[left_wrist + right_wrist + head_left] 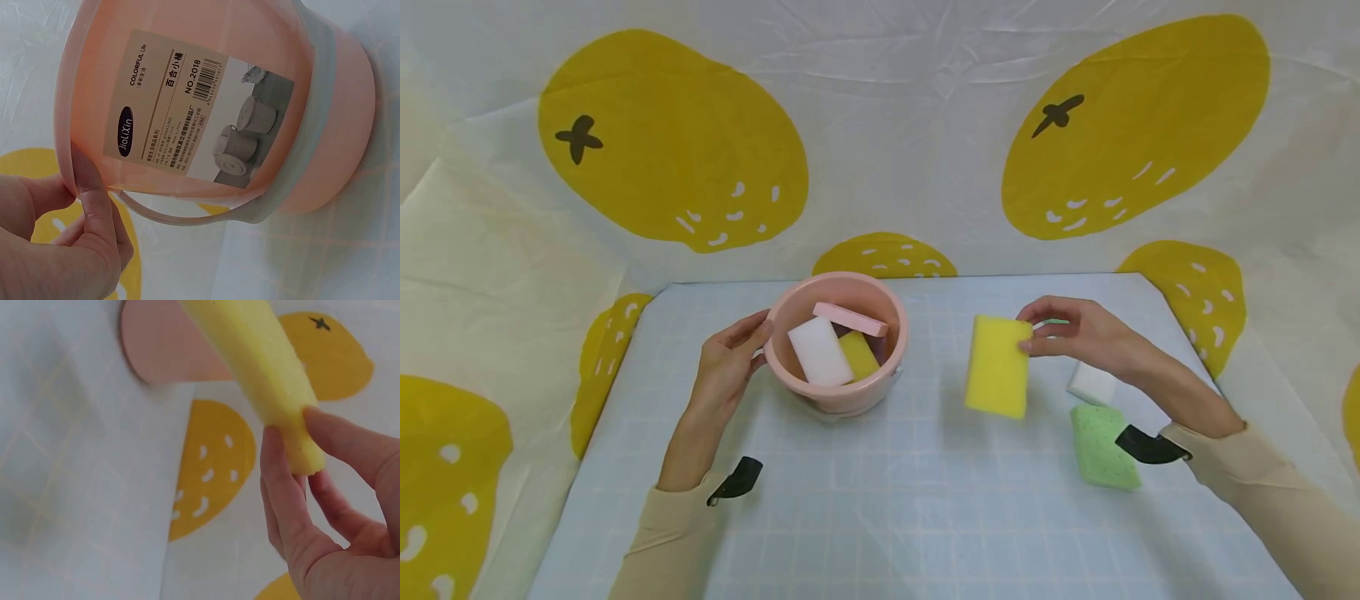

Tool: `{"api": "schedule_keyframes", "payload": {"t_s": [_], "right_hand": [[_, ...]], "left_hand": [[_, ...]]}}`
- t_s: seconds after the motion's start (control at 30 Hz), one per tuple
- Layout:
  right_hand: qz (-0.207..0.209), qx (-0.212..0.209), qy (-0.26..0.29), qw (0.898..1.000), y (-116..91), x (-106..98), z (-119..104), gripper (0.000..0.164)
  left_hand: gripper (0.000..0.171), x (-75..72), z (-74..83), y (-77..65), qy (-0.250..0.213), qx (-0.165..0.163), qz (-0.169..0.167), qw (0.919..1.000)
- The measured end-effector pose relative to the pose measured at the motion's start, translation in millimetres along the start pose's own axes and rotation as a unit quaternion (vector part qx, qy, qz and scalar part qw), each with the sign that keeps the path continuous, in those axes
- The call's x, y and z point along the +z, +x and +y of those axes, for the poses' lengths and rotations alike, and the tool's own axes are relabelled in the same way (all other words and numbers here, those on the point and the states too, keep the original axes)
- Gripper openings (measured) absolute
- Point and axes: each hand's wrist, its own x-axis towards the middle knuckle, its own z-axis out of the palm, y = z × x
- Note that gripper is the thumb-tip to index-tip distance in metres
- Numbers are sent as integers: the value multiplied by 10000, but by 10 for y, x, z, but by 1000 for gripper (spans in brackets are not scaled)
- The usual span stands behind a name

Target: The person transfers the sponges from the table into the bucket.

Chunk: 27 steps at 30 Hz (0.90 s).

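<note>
A pink bucket (835, 400) stands toward the back of the table, tilted a little toward me. My left hand (727, 362) grips its rim at the left side, thumb and fingers pinching the edge in the left wrist view. Inside lie a white sponge (821, 352), a yellow sponge (859, 355) and a pink sponge (850, 319). To the right of the bucket, my right hand (1078, 333) pinches another yellow sponge (997, 367) by its edge, above the table. The right wrist view shows thumb and fingers on opposite faces of this yellow sponge (275, 381).
A white sponge (1092, 384) and a green sponge (1103, 447) lie on the table under my right forearm. Another bit of green shows behind the right hand. A fruit-print sheet (910, 150) rises behind the table. The bucket's handle (181, 219) hangs down its side.
</note>
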Motion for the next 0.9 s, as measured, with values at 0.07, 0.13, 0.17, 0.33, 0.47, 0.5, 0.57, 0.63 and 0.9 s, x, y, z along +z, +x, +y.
{"api": "schedule_keyframes", "payload": {"t_s": [0.07,0.13,0.17,0.33,0.47,0.5,0.57,0.63,0.9], "right_hand": [[5,-28,43,10000,22,0,-45,45],[3,-58,100,9999,48,2,-85,44],[7,-75,126,9999,61,5,-104,44],[6,-77,260,9996,147,29,-201,46],[62,-74,380,9992,235,79,-287,47],[83,-79,397,9991,259,93,-311,47],[116,-98,463,9988,311,121,-356,46],[118,-154,499,9986,368,143,-401,46],[42,-313,712,9970,573,248,-564,48]], "left_hand": [[51,0,0,-1,54,-7,15,10000],[52,-2,-2,0,91,3,19,10000],[52,-3,-2,2,97,0,20,10000],[52,-1,-4,7,124,33,3,9999],[51,4,4,10,211,1,45,9998],[51,4,6,13,260,-26,61,9996],[51,1,14,17,352,-61,82,9993],[51,-1,19,22,430,-70,92,9990],[50,-3,26,27,568,-20,66,9984]]}}
